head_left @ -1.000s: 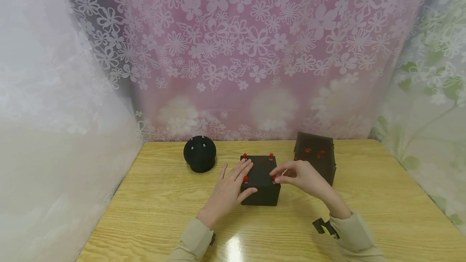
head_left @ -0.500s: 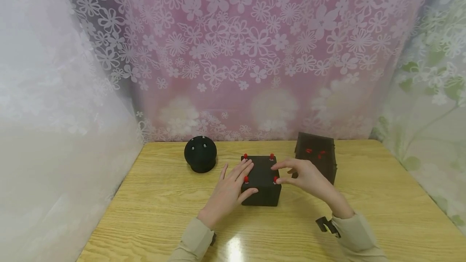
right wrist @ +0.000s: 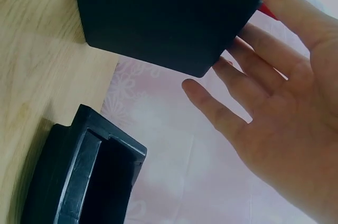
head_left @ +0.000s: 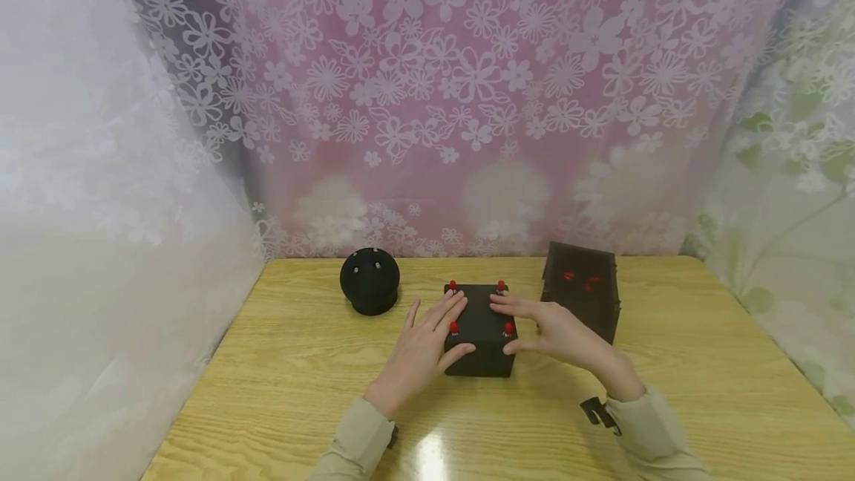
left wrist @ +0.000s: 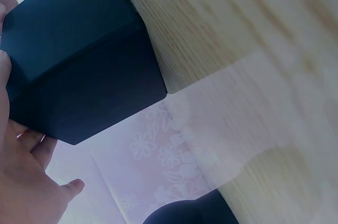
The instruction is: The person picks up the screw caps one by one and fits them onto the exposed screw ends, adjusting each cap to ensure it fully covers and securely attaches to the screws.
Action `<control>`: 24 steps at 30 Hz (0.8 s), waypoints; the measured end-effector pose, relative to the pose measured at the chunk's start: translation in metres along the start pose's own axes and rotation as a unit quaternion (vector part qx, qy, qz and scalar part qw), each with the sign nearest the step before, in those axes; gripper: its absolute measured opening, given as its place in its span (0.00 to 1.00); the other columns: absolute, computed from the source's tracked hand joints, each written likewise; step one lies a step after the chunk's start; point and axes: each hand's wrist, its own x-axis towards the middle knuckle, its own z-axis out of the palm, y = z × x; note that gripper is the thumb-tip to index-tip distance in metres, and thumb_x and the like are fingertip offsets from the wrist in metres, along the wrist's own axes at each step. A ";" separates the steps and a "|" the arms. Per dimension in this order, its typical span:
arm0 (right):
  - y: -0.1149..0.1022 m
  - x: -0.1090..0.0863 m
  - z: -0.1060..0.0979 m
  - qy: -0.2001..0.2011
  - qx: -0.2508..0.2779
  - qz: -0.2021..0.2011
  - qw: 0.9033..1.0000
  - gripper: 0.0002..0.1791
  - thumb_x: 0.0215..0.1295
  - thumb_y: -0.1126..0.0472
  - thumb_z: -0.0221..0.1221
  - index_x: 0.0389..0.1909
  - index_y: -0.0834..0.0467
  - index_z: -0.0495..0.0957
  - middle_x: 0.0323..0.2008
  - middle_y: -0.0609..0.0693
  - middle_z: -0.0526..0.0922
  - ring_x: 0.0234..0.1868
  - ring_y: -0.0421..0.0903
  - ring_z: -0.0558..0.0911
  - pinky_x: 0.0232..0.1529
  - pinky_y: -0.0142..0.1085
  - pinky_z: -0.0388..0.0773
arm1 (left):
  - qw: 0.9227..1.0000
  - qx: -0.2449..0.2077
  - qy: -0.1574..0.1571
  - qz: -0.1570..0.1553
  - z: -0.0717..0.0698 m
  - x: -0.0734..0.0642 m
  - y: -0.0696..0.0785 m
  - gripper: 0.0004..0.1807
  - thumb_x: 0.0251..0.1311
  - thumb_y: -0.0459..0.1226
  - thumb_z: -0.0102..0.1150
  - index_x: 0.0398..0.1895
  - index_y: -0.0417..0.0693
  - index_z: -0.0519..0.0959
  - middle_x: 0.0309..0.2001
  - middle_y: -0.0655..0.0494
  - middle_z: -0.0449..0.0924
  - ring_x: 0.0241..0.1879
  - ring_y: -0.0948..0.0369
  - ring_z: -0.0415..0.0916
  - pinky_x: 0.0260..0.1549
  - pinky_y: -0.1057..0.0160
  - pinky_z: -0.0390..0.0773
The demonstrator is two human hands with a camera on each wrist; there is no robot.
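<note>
STEP: likely steadying black box (head_left: 479,318), 5 o'clock of head-view centre | LEFT HAND (head_left: 415,344): straight-fingered at its 9 o'clock, gripping nothing | RIGHT HAND (head_left: 559,332): spread at 3 o'clock, gripping nothing | NEXT: probably even two-sided pressure, avoiding red pegs (head_left: 508,327)

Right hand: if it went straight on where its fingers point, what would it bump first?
Probably the fingertips of the left hand, which rests on the black box across from the right hand. Depth is hard to judge, and the far left red knob stands close to that line too.
</note>
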 end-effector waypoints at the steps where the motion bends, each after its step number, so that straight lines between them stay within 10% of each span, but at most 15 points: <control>1: 0.000 -0.001 0.001 -0.002 0.003 -0.002 1.000 0.41 0.59 0.51 0.71 0.72 0.59 0.70 0.73 0.57 0.67 0.68 0.58 0.73 0.60 0.54 0.78 | 1.000 0.000 0.001 0.001 0.000 0.000 0.000 0.42 0.71 0.61 0.48 0.80 0.50 0.57 0.79 0.57 0.55 0.78 0.60 0.52 0.76 0.39 0.49; 11: 0.004 -0.013 0.020 0.030 -0.064 -0.045 0.996 0.43 0.66 0.56 0.67 0.78 0.60 0.59 0.77 0.60 0.59 0.75 0.60 0.63 0.64 0.60 0.72 | 1.000 -0.007 0.000 -0.004 -0.002 0.000 0.002 0.42 0.71 0.60 0.50 0.80 0.50 0.57 0.79 0.56 0.55 0.78 0.59 0.53 0.76 0.39 0.49; 24: 0.015 -0.013 0.036 0.129 -0.223 -0.145 0.955 0.45 0.59 0.55 0.71 0.74 0.66 0.64 0.72 0.63 0.67 0.69 0.56 0.73 0.65 0.58 0.72 | 1.000 -0.008 -0.005 -0.007 -0.002 0.000 0.002 0.42 0.71 0.60 0.50 0.81 0.51 0.56 0.80 0.57 0.54 0.78 0.60 0.51 0.76 0.38 0.48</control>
